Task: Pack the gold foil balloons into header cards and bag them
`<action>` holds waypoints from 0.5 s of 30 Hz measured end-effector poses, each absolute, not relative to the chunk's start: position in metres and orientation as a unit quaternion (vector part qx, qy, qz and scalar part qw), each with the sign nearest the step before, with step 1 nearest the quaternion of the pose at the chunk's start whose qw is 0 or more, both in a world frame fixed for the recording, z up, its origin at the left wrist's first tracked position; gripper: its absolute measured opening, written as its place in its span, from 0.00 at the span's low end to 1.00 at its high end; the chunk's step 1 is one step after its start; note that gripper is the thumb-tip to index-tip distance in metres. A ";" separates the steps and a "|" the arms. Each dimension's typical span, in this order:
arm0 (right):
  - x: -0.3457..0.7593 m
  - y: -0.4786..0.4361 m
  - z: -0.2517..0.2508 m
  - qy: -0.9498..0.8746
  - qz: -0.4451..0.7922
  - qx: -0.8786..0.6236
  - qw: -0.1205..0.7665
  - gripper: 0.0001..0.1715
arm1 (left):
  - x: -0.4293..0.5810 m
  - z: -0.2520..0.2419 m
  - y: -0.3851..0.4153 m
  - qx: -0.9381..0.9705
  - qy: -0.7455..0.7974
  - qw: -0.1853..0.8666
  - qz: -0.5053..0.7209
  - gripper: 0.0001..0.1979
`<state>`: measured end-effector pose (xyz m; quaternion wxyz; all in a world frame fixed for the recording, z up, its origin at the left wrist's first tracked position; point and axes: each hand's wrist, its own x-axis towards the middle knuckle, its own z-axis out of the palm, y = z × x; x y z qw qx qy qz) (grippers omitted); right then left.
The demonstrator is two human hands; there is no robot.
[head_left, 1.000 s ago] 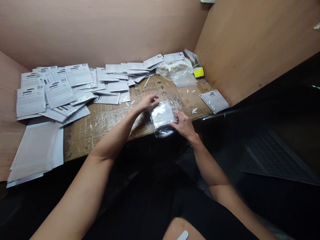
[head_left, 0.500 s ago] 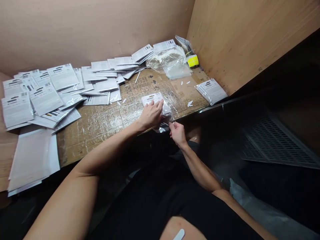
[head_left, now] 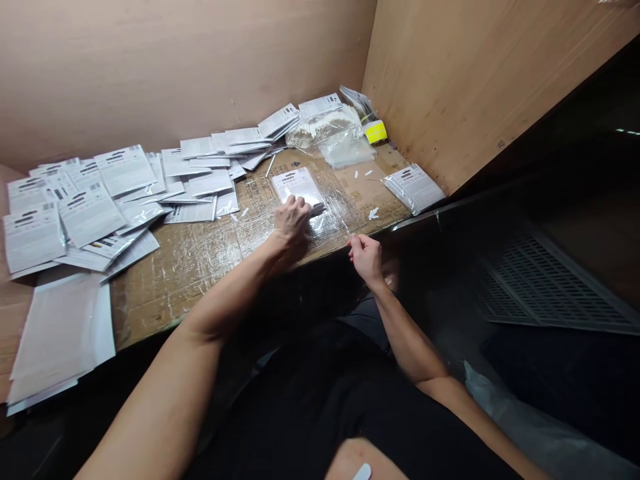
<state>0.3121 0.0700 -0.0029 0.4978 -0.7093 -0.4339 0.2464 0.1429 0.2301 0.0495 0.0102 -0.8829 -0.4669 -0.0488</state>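
A clear plastic packet with a white printed card (head_left: 299, 187) lies flat on the taped cardboard table top (head_left: 200, 247). My left hand (head_left: 291, 221) presses down on the packet's near end, fingers curled over its flap. My right hand (head_left: 366, 255) hovers at the table's front edge, just right of the packet, with fingers pinched together; whatever it holds is too small to make out.
Several sealed packets (head_left: 90, 200) are heaped across the left and back of the table. A stack of white sheets (head_left: 60, 333) sits at the near left. A bag of small white parts (head_left: 325, 130), a yellow roll (head_left: 376, 131) and one packet (head_left: 414, 189) lie by the right wooden wall.
The packet went from held at the table's edge to lying flat farther in. My left hand slid onto its near end; my right hand let go and pulled back, pinched.
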 end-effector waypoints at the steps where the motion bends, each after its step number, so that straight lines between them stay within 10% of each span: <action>1: 0.312 0.070 0.001 -0.464 0.211 -0.702 0.497 0.26 | 0.142 0.048 0.230 -0.888 -0.457 0.015 -0.055 0.16; 9: 0.296 0.096 0.019 -0.685 0.084 -0.595 0.411 0.17 | 0.119 0.070 0.268 -0.891 -0.366 -0.195 -0.186 0.18; 15: 0.283 0.151 0.025 -0.797 0.108 -0.547 0.231 0.15 | 0.114 0.042 0.296 -0.922 -0.366 -0.103 -0.072 0.36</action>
